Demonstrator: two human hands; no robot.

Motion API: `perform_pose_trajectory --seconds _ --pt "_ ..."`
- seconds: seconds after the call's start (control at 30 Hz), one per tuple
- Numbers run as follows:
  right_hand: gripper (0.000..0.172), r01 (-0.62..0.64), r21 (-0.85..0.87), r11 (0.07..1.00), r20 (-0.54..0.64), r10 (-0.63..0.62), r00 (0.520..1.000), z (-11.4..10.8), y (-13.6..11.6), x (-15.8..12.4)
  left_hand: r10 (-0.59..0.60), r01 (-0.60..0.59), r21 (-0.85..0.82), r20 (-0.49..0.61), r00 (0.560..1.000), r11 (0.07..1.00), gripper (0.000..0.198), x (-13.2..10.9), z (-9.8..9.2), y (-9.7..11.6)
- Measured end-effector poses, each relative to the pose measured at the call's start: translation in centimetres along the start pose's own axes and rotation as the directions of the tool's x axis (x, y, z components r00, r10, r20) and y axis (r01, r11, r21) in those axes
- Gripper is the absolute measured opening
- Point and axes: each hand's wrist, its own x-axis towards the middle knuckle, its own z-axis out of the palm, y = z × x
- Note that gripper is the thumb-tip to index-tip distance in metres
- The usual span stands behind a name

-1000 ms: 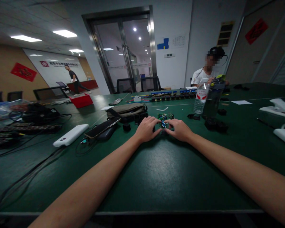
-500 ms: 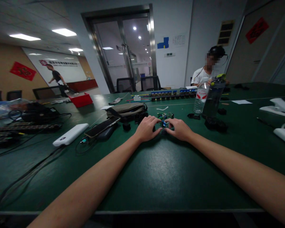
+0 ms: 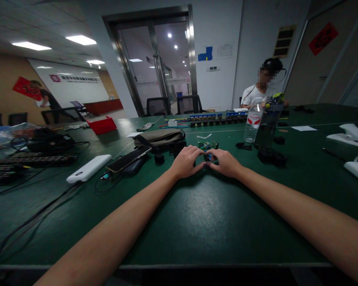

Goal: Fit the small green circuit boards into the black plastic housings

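Note:
My left hand (image 3: pixel 186 162) and my right hand (image 3: pixel 225 162) meet above the middle of the green table. Between their thumbs and fingertips is a small blue and dark electronic part (image 3: pixel 208 157), which both hands grip from either side. Its exact kind is too small to make out, and the fingers partly cover it. Just behind the fingertips lie small green circuit boards (image 3: pixel 203 145) on the tabletop. Some black pieces (image 3: pixel 177 148) sit beyond my left hand, partly hidden by it.
To the left are a grey-brown pouch (image 3: pixel 161 137), a phone (image 3: pixel 128 159), a white power bank (image 3: pixel 89 169) with a cable, and a red box (image 3: pixel 103 125). A water bottle (image 3: pixel 252 123) and a dark bottle (image 3: pixel 268 127) stand right. Across the table sits a person (image 3: pixel 253 93).
The small part has turned in my fingers, so less blue shows. My left hand has shifted slightly right, its thumb closer to my right thumb. A person in the background has moved left.

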Motion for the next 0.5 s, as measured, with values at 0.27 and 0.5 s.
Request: perform_pose_trajectory --seconds 0.27,0.5 --pt "0.036 -0.007 0.033 0.999 -0.008 0.007 1.0 -0.02 -0.1 0.02 -0.032 0.033 -0.057 0.018 0.999 0.998 0.025 0.05 0.07 0.08" --pt "0.033 0.066 0.037 0.997 -0.033 -0.065 0.997 0.07 -0.08 -0.06 -0.068 0.069 -0.03 0.039 0.997 0.997 0.025 0.04 0.3 -0.01"
